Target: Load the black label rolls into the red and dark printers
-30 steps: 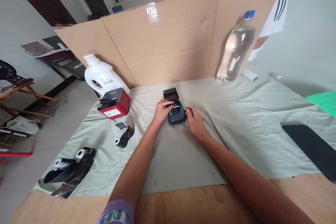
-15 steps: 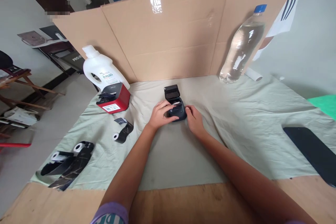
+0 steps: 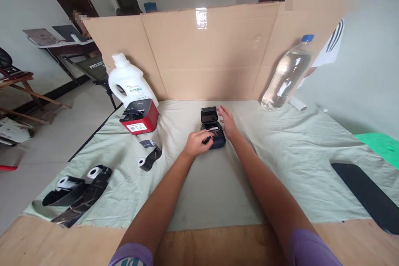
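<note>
Black box (image 3: 219, 142) I'm watching sits mid-cloth (image 3: 215, 193), lid (image 3: 208, 114) raised. Left hand (image 3: 197, 143) over its left side, fingertips at opening; whether pinching anything, I can't tell. Right hand (image 3: 228, 124) beside lid, fingers loosely apart, contact unclear. Red box (image 3: 147, 120) well left, before white jug (image 3: 132, 81).

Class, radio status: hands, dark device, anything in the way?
Left hand on dark device; right hand beside its raised lid, contact unclear. Red box off left, not blocking.
</note>
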A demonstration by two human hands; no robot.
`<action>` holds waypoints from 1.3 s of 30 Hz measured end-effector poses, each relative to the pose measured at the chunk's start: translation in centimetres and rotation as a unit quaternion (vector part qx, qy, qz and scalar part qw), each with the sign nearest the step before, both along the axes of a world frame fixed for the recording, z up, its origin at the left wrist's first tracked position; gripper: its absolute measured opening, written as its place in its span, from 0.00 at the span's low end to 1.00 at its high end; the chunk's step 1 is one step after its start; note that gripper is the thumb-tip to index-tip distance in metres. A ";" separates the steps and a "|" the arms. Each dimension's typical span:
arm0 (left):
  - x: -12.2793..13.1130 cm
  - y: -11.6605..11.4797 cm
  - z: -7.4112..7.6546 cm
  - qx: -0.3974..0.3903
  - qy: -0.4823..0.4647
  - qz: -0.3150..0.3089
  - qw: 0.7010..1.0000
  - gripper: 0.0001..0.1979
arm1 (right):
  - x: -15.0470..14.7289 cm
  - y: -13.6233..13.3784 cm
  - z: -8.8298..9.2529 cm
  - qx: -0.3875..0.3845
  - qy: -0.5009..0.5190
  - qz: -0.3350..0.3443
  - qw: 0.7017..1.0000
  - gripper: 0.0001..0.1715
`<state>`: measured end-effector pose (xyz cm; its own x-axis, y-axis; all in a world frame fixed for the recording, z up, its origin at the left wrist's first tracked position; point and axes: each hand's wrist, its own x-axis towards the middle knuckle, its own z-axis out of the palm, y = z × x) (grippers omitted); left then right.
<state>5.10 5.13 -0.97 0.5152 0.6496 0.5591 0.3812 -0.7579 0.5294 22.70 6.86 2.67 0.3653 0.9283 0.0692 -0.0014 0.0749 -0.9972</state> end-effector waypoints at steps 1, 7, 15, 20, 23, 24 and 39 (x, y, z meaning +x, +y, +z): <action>0.1 -0.1 -0.1 -0.007 0.002 0.001 1.000 0.10 | -0.3 0.1 -0.1 0.012 -0.004 0.002 1.000 0.34; 0.2 -0.1 -0.5 -0.022 -0.010 0.009 1.000 0.10 | -0.6 -1.3 -1.4 0.107 -0.086 0.031 0.990 0.20; 0.2 -0.2 -0.3 -0.047 -0.035 0.010 0.998 0.10 | 0.6 -1.4 -3.3 0.080 -0.026 0.136 0.987 0.27; 0.5 -0.3 0.2 -0.125 -0.105 0.027 0.986 0.12 | 1.9 -1.5 -2.7 0.046 -0.001 0.214 0.976 0.31; 0.6 0.5 0.3 -0.206 -0.184 0.072 0.958 0.16 | 2.5 -1.6 -2.5 0.007 0.027 0.248 0.968 0.34; 0.5 0.9 0.4 -0.239 -0.193 0.080 0.948 0.16 | 2.7 -1.5 -2.5 0.001 0.036 0.253 0.967 0.34; -1.1 3.3 3.2 -0.485 -0.099 -0.036 0.868 0.30 | 2.5 -2.4 -2.2 0.016 0.080 0.289 0.954 0.37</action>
<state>4.01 8.42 2.26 0.5307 0.8341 -0.1507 0.1808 0.0623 0.9815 25.16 4.50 0.43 -0.1984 0.9762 0.0875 -0.2039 0.0462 -0.9779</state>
